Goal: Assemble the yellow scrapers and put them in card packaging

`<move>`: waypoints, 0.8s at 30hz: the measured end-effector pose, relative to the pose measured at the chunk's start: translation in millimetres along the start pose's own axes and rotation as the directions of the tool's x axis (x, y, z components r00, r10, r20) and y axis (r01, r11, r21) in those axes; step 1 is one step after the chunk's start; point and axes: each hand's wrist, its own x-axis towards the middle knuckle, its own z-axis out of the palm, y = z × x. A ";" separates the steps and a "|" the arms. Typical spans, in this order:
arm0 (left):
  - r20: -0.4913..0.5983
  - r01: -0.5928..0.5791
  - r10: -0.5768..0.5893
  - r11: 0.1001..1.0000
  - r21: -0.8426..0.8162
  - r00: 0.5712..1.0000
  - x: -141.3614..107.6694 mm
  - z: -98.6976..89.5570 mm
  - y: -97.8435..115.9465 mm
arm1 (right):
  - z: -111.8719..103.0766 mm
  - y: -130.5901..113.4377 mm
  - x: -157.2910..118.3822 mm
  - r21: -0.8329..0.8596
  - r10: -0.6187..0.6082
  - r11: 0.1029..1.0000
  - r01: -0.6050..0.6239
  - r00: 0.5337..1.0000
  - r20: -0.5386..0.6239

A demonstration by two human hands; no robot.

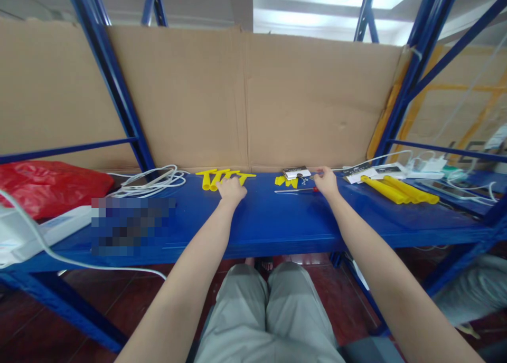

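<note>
Several yellow T-shaped plastic pieces (pixel 216 178) stand in a row at the back of the blue shelf, left of centre. My left hand (pixel 233 190) reaches over the right end of the row, its fingers curled onto a yellow T-shaped piece (pixel 246 177). Right of centre, my right hand (pixel 326 181) is closed beside the red handle of a screwdriver (pixel 293 190); what its fingertips hold, if anything, is too small to make out. Just left of it lie small metal screws (pixel 304 182), small yellow pieces (pixel 292 183) and a black-and-white packet (pixel 297 172).
Yellow tubes (pixel 400 190) and printed cards (pixel 372 173) lie to the right, near white cables and a power strip (pixel 425 168). A coiled white cable (pixel 158 182) and red plastic bag (pixel 55 189) sit left. A cardboard panel (pixel 245 99) closes off the back.
</note>
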 end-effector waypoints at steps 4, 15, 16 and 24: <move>0.049 -0.029 0.030 0.999 -0.039 0.998 -6.2 -5.3 2.9 | 0.9 2.4 1.2 -0.001 -0.006 1.000 0.006 1.000 0.007; 0.078 -0.055 0.044 0.988 0.145 0.996 -12.6 -4.9 5.5 | 2.8 4.4 2.9 -0.029 -0.018 0.999 0.018 1.000 0.010; 0.059 -0.074 0.066 0.986 0.149 0.996 -12.7 -3.6 6.1 | 2.9 4.9 3.2 -0.035 -0.020 0.999 0.020 1.000 0.010; 0.108 -0.355 0.350 0.934 0.032 0.931 -6.7 8.9 7.2 | 11.1 16.9 4.8 -0.288 -0.051 0.952 0.102 0.983 0.179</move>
